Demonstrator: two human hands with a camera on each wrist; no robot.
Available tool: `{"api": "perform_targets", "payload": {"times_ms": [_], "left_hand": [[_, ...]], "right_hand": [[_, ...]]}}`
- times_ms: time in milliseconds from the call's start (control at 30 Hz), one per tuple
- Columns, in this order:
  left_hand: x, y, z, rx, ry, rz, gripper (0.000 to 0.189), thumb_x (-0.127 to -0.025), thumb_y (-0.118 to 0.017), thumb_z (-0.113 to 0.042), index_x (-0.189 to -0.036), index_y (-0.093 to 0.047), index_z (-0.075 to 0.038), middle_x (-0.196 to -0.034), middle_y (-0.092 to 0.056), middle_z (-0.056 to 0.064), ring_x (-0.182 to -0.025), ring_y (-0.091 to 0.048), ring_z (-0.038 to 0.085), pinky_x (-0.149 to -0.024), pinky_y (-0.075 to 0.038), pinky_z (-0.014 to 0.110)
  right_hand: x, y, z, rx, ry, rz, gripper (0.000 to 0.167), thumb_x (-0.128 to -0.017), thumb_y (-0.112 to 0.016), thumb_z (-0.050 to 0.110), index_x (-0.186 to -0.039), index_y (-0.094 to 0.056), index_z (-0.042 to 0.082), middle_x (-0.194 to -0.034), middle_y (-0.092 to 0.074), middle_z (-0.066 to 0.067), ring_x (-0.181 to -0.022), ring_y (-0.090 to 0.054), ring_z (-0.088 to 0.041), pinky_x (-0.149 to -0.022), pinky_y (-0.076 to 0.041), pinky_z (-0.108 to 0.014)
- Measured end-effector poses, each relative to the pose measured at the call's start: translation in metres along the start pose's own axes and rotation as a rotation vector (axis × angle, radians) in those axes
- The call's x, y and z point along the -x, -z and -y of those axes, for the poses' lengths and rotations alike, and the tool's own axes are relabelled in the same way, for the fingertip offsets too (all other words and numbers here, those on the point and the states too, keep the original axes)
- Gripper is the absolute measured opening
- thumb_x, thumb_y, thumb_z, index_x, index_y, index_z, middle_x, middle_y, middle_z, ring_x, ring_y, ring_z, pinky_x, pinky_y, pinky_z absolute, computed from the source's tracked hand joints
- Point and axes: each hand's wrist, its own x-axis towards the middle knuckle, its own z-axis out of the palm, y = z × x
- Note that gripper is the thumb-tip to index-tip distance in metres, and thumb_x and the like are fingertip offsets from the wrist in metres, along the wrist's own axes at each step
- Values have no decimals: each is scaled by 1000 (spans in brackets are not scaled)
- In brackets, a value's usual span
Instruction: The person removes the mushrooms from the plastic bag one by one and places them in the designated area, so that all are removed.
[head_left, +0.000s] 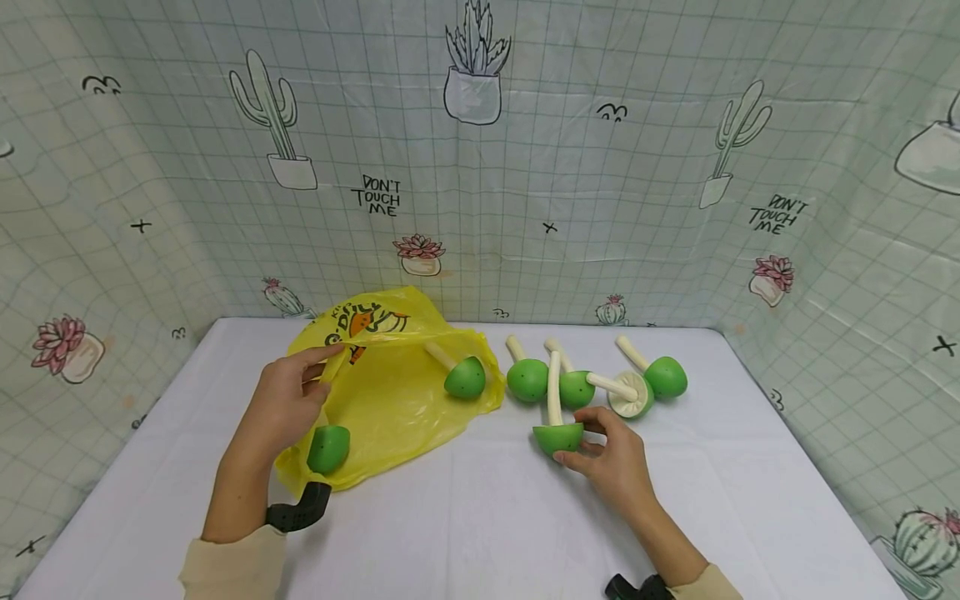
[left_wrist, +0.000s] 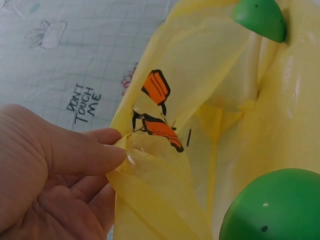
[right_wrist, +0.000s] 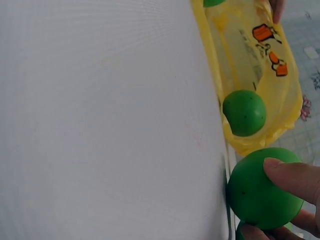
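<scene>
My left hand point(head_left: 288, 400) pinches the edge of a yellow plastic bag point(head_left: 397, 425) between thumb and fingers, holding its mouth spread. Inside the bag lie two toy mushrooms with green caps: one mushroom point(head_left: 465, 378) at the right end, another mushroom point(head_left: 328, 450) near my left wrist. In the left wrist view the thumb and fingertips press the bag's film point(left_wrist: 150, 175). My right hand point(head_left: 611, 454) grips a third mushroom point(head_left: 558, 437) by its green cap, its pale stem pointing up. The right wrist view shows the thumb on that cap point(right_wrist: 260, 195).
Behind my right hand lie several more mushrooms, among them a cap-up one point(head_left: 527, 381), one showing its pale underside point(head_left: 630, 394) and one at the far right point(head_left: 666, 377). A white cloth covers the table point(head_left: 465, 533). A patterned curtain point(head_left: 525, 167) hangs behind.
</scene>
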Motion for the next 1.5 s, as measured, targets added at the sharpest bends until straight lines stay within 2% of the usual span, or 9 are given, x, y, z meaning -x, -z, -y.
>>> {"api": "perform_targets", "payload": {"times_ms": [433,900,1033,1200,1500], "left_hand": [[2,2,2,7,14,-3,57,-100,-57,11,-155,-50,-1,-148,-53,30,-131,-57,46,-105,-53,54],[3,5,1,16,12,8,57,-100,-54,12,-156,-49,-1,-153,-49,29,-136,-54,46,-105,-53,55],[2,4,2,15,20,11,58,-100,-54,12,-156,-49,-2,-154,-48,29,-135,-54,47,-105,-53,55],[2,4,0,15,22,12,57,-100,-54,12,-156,-49,-2,-154,-48,29,-136,-53,46,-106,-52,55],[0,4,-1,8,23,11,57,-101,-54,11,-156,-49,-3,-154,-49,28,-135,-54,45,-106,-53,54]], "right_hand": [[0,0,4,-15,-20,37,60,-73,-94,-3,-125,-65,-6,-129,-66,-22,-122,-64,-38,-97,-59,-36],[-2,3,21,32,88,4,58,-76,-92,-1,-126,-63,-8,-130,-66,-24,-127,-63,-40,-109,-51,-39],[-4,1,31,0,108,7,59,-78,-91,-1,-128,-61,-8,-131,-64,-25,-128,-62,-39,-110,-49,-37],[-8,-8,45,-40,140,9,60,-78,-91,0,-129,-61,-6,-132,-63,-23,-129,-62,-37,-110,-50,-34],[-12,-41,77,-126,192,49,59,-78,-92,1,-130,-63,-2,-130,-66,-17,-129,-62,-33,-111,-50,-40]]}}
